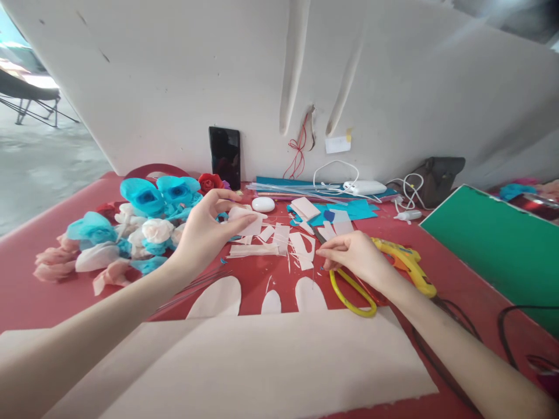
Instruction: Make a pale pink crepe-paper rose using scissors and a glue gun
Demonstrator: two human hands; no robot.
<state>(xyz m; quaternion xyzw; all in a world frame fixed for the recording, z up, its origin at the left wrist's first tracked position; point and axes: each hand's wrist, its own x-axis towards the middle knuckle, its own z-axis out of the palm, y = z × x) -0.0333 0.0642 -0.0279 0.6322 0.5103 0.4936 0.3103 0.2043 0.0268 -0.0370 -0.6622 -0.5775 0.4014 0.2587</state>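
Note:
My left hand [209, 224] is raised over the middle of the red table, thumb and fingers closed on a small pale paper piece [248, 216]. Level with it on the right, my right hand [351, 256] has its fingertips pinched together; whatever they hold is too fine to make out. Scissors with yellow handles [370, 311] lie beneath that hand, partly hidden by it. Between the hands are scattered paper scraps [301, 251] and strips. Closer to me, rounded white petal shapes [218, 297] lie along the edge of a large pale sheet [271, 361].
Blue, white and pink paper flowers [157, 231] are heaped at left. A phone [225, 157] leans on the wall behind a white oval case [263, 204]. At right are a yellow glue gun [408, 265] with its cord and a green board [493, 244]; a white power bank [364, 187] sits behind.

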